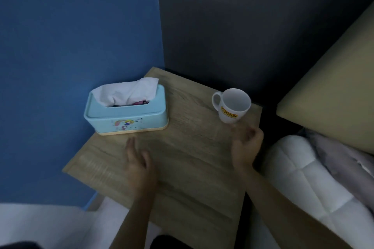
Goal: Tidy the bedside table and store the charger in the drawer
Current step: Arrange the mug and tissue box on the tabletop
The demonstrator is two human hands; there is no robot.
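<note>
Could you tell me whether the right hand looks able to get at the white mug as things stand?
Probably yes. The right hand hangs empty and half curled just in front of the white mug, which stands upright near the table's right edge. Nothing lies between them, and the handle faces left.

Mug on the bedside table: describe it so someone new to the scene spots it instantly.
Find the wooden bedside table in the corner of the blue and dark walls. The mug stands near its far right edge, beside the bed. It is white, empty, with a yellow logo and its handle pointing left, unlike the light-blue tissue box opposite.
</note>
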